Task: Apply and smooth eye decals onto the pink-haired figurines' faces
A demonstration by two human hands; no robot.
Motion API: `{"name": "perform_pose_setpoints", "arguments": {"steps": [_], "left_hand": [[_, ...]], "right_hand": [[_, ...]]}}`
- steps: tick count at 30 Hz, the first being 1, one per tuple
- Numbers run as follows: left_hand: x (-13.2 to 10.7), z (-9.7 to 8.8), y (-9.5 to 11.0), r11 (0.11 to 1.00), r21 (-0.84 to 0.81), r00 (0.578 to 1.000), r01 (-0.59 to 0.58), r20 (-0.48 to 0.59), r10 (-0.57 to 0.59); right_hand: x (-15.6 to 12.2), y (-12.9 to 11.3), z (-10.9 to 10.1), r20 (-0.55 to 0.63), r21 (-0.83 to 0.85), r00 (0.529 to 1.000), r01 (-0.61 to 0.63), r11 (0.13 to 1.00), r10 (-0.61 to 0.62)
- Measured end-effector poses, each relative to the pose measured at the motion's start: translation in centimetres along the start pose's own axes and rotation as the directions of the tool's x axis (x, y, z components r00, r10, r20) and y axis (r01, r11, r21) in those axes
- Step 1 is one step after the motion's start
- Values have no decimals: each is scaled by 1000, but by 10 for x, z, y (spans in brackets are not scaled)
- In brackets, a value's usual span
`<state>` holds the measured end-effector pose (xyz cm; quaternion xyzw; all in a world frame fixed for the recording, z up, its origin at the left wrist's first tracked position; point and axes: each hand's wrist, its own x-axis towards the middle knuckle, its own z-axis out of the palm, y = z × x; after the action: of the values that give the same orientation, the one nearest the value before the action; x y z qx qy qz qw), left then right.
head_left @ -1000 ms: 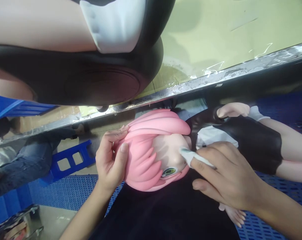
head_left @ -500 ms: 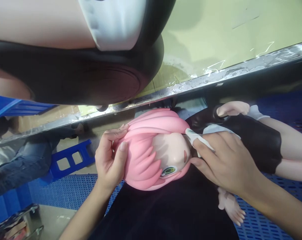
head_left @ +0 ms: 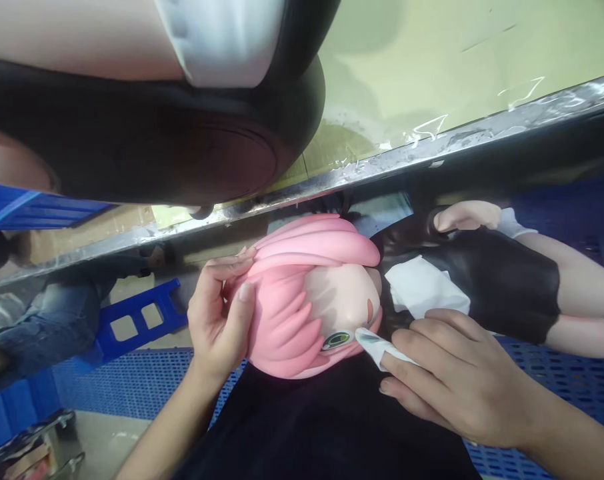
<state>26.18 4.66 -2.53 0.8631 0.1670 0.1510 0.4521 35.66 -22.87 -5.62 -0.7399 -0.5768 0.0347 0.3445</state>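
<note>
A large figure with pink hair (head_left: pixel 282 300) lies on its back, its head to the left over a dark lap. My left hand (head_left: pixel 225 313) grips the crown of the head, thumb on one side and fingers on the other. In my right hand (head_left: pixel 452 373) is a white cloth (head_left: pixel 382 350) with a greenish smudge, wrapped over a fingertip. Its tip touches the face beside the green eye (head_left: pixel 337 341). A white, cloth-like piece (head_left: pixel 427 287) rests on the black torso (head_left: pixel 512 273); whether it joins the held cloth, I cannot tell.
Above, a big black rounded form with a white part (head_left: pixel 222 133) stands on a green-topped table (head_left: pixel 432 60) with a shiny edge. A blue plastic stool (head_left: pixel 137 323) and blue perforated crates (head_left: pixel 127 380) stand below. At left sits another person in jeans (head_left: pixel 57 320).
My right hand has moved down across the face, bringing the cloth tip from near the chin to beside the eye. The white piece on the torso now shows more. My left hand keeps its hold.
</note>
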Motion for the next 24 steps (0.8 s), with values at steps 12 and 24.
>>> {"name": "perform_pose_setpoints", "arguments": {"steps": [12, 24], "left_hand": [[0, 0, 0, 1000, -9, 1000, 5, -2, -5], [2, 0, 0, 1000, 15, 1000, 5, -20, -5]], "right_hand": [[1, 0, 0, -137, -24, 988, -71, 997, 67], [10, 13, 13, -118, -207, 962, -266, 941, 246]]}}
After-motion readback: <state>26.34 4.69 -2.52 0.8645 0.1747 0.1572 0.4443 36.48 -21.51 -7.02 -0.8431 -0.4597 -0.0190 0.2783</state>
